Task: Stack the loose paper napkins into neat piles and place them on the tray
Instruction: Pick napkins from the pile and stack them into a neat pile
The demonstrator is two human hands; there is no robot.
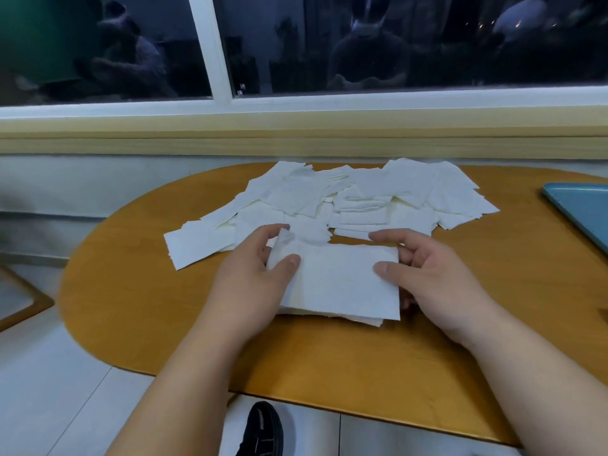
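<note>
Nearest the camera, a dark shoe (263, 429) shows on the pale floor under the rounded wooden table (329, 363). Both forearms reach over the table's near edge to a small stack of napkins (342, 281) lying on the wood. The left hand (253, 278) grips the stack's left edge, thumb on the top sheet and fingers curled round the far corner. The right hand (427, 274) holds the right edge the same way, thumb pressed on top and fingers curved behind the far side. The stack's lower sheets stick out a little at the near right corner, so this looks like the squaring-up step of one pile.

Just beyond lies the heap of loose napkins (345, 195), overlapping at all angles across the middle of the table and touching the stack's far left corner. The teal tray (582, 209) sits well apart at the right edge of view, with no napkins on the part visible.

The next move probably calls for tapping the edges flush, then either adding more sheets or carrying the pile right to the tray, gripping firmly so the thin sheets do not slide
</note>
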